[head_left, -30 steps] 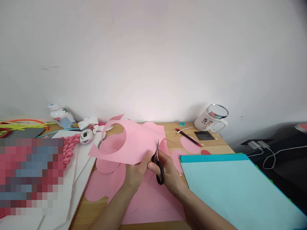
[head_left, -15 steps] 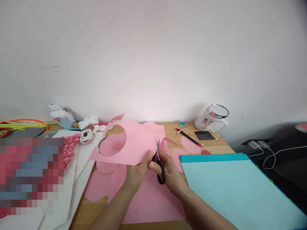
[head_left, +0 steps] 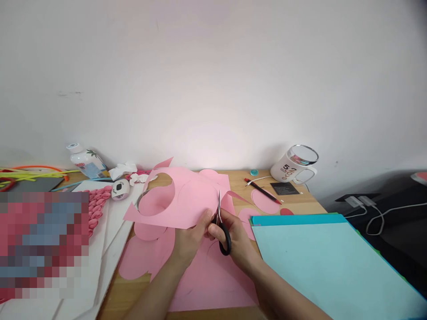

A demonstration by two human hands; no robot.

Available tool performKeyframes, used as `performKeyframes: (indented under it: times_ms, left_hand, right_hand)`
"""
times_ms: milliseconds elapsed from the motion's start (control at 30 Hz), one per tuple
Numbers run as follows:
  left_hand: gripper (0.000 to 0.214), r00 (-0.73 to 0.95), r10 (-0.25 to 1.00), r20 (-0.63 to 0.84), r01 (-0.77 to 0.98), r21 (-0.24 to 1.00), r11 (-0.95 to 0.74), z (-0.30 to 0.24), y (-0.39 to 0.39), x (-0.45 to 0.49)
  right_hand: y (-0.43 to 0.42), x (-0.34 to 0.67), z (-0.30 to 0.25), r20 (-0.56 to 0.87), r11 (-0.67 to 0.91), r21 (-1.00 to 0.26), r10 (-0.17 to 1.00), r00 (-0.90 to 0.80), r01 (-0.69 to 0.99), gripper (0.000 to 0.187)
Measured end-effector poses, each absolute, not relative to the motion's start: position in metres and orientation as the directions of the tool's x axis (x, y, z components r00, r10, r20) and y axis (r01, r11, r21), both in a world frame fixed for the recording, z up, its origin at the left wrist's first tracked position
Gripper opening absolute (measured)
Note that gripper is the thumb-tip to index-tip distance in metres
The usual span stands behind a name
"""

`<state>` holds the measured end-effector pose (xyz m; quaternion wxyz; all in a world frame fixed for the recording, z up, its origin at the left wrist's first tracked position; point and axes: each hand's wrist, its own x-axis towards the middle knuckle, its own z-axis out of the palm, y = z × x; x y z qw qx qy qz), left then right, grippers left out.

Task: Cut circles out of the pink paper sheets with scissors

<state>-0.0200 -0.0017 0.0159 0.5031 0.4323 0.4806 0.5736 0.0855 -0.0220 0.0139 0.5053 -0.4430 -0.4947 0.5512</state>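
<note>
My left hand [head_left: 193,238] pinches the near edge of a pink paper sheet [head_left: 188,178], raised above the table and tilted. A large round hole is cut through its left part, and a faint circle outline shows to the right of the hole. My right hand [head_left: 235,233] grips black-handled scissors [head_left: 225,242], their blades pointing away from me at the sheet's right edge. A narrow strip of pink paper [head_left: 238,195] curls off to the right of the blades. Under the hands lies another pink sheet [head_left: 213,289] with pencilled curves, beside loose pink paper circles [head_left: 138,258].
A stack of blue paper [head_left: 320,258] lies at the right. Behind it are a white mug [head_left: 288,169], a black card [head_left: 284,188] and a black-and-red pencil [head_left: 263,191]. White boards [head_left: 110,249], a white bottle [head_left: 87,162] and crumpled tissue [head_left: 123,170] are at the left.
The scissor blades have closed slightly and turned a little more upright. The pink sheet has shifted marginally to the left; both hands stay in nearly the same place.
</note>
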Motion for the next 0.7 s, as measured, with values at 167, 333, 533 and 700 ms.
performKeyframes:
  times_ms: [167,333,533,700]
  left_hand:
    - [0.027,-0.031,0.998,-0.052,-0.197,0.979,0.045,0.015,0.001,-0.023]
    - [0.024,-0.041,0.996,-0.078,-0.272,0.96,0.064,0.02,-0.002,-0.02]
    - [0.029,-0.033,0.996,-0.079,-0.271,0.96,0.067,0.029,-0.006,-0.017]
    - [0.033,-0.066,0.991,-0.113,-0.243,0.965,0.094,0.031,-0.007,-0.016]
  right_hand:
    - [-0.022,0.085,0.017,-0.015,-0.026,-0.992,0.996,-0.086,-0.127,0.033]
    - [-0.023,0.085,0.018,-0.022,-0.033,-0.991,0.996,-0.083,-0.131,0.027]
    - [-0.024,0.084,0.016,-0.035,-0.046,-0.99,0.995,-0.088,-0.132,0.026]
    - [-0.024,0.082,0.014,-0.064,-0.076,-0.987,0.994,-0.088,-0.144,0.029]
